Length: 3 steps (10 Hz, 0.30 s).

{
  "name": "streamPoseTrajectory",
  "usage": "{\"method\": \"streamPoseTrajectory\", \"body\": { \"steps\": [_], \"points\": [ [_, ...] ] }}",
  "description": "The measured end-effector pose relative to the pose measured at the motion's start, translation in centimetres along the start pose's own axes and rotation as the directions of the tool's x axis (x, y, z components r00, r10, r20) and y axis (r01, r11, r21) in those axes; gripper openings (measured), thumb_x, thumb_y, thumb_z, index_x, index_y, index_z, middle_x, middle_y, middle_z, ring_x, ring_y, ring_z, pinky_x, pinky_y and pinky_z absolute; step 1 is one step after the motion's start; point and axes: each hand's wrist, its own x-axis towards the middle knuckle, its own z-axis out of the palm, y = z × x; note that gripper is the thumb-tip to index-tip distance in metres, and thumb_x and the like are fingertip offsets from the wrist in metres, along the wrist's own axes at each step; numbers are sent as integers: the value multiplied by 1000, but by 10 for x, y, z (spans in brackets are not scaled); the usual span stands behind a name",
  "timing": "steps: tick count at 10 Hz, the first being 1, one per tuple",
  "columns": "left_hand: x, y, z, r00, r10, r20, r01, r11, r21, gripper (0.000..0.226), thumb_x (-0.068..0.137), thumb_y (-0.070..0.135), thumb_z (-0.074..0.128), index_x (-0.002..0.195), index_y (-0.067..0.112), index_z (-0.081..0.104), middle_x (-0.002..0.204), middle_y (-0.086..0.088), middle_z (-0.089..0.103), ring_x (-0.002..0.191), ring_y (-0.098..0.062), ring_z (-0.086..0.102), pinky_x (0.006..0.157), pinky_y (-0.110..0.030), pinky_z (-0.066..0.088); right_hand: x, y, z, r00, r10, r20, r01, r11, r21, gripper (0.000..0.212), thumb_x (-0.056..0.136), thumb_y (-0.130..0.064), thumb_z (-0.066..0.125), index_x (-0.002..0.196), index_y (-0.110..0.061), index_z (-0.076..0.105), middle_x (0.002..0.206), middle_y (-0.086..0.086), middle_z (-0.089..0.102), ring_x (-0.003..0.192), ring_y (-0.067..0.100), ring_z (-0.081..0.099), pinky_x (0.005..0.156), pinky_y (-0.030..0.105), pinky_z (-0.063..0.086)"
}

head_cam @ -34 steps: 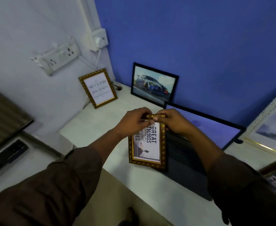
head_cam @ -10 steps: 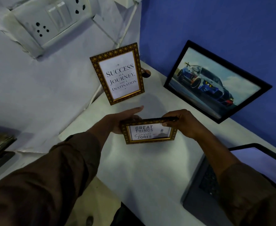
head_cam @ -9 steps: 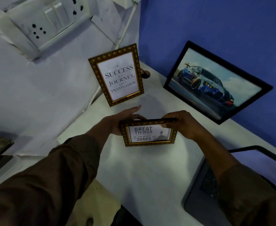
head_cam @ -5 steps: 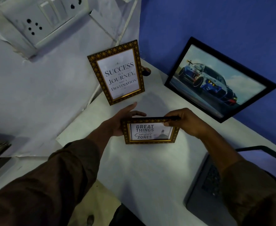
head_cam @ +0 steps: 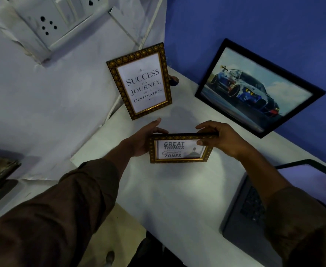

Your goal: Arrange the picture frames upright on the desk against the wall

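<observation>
A small gold frame reading "Great Things... Zones" (head_cam: 179, 150) stands nearly upright on the white desk (head_cam: 177, 189). My left hand (head_cam: 145, 138) is behind its left end, fingers spread along the back. My right hand (head_cam: 220, 138) pinches its top right corner. A gold frame reading "Success is a Journey" (head_cam: 142, 81) leans upright against the white wall. A black frame with a car picture (head_cam: 254, 89) leans against the blue wall.
An open laptop (head_cam: 254, 207) sits at the right on the desk. A switch and socket plate (head_cam: 62, 16) is on the white wall, with a cable (head_cam: 150, 22) running down to the desk corner. The desk's front edge runs diagonally at lower left.
The small frame went from lying flat by the laptop to standing upright near the corner. Over the last second it has hardly moved; my hands stay on it.
</observation>
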Motion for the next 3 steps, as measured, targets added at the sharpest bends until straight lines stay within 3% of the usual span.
{"method": "streamPoseTrajectory", "body": {
  "steps": [1, 2, 3],
  "points": [
    [-7, -1, -5, 995, 34, -98, -35, 999, -6, 70, 89, 68, 56, 123, 7, 64, 117, -19, 68, 103, -34, 67, 92, -44, 50, -9, -4, 3, 999, -16, -48, 13, 998, -59, 49, 84, -17, 83, 129, -25, 65, 119, -2, 74, 111, 15, 72, 92, 41, 63],
    [-16, 4, -5, 977, 112, -179, -112, 994, 7, 65, 91, 67, 53, 118, 10, 68, 119, -15, 72, 107, -32, 67, 90, -42, 51, -21, -7, 7, 989, -39, -139, 26, 995, -94, 44, 89, -33, 78, 131, -28, 65, 123, -3, 71, 116, 15, 68, 97, 39, 59],
    [-32, 13, 0, 929, 222, -296, -215, 975, 57, 57, 91, 66, 54, 111, 15, 72, 117, -9, 77, 118, -29, 66, 109, -46, 43, -37, -15, 12, 962, -102, -252, 36, 967, -254, 48, 93, -53, 66, 136, -31, 62, 134, -4, 67, 125, 13, 61, 103, 34, 50]
  ]
}}
